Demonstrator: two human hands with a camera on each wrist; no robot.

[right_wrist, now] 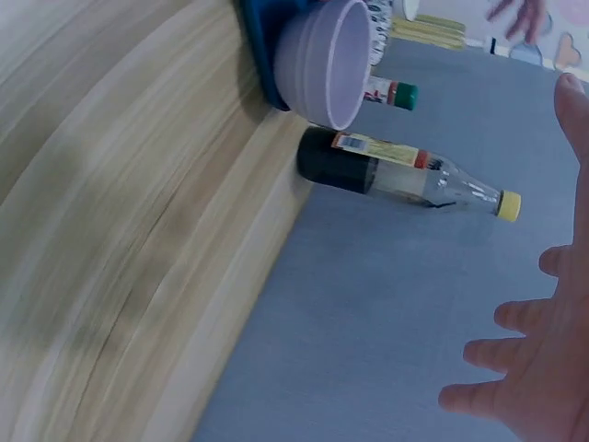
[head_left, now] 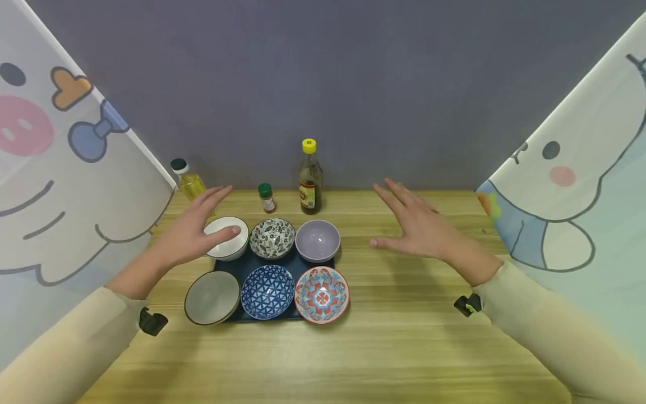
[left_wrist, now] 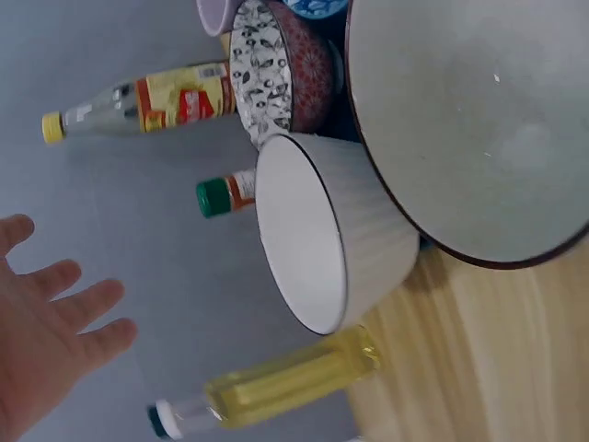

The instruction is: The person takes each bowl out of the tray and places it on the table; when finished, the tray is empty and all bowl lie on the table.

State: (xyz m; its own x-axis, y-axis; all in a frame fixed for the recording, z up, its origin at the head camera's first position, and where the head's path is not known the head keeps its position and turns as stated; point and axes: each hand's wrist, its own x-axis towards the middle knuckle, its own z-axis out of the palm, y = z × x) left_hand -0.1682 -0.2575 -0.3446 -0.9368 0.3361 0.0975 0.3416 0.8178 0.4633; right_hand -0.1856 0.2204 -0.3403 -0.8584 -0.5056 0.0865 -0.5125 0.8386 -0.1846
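Note:
My left hand (head_left: 194, 230) hovers with fingers spread, its thumb overlapping the white bowl (head_left: 229, 247) in the head view. Over bare wood on the right, my right hand (head_left: 416, 227) is also spread and holds nothing. Between them, bowls sit in two rows on a dark blue tray (head_left: 234, 268). The back row has the white bowl, a leaf-patterned bowl (head_left: 272, 238) and a lilac bowl (head_left: 318, 241). In front are a grey bowl (head_left: 212, 297), a blue triangle-patterned bowl (head_left: 267, 292) and a red-and-blue floral bowl (head_left: 322, 294).
Behind the bowls stand a yellow-capped bottle of dark sauce (head_left: 310, 185), a green-capped spice jar (head_left: 267, 198) and a bottle of yellow oil (head_left: 189, 180). A grey wall (head_left: 383, 95) closes the wooden table's (head_left: 404, 348) far edge. Cartoon-printed cloths (head_left: 560, 213) flank both sides.

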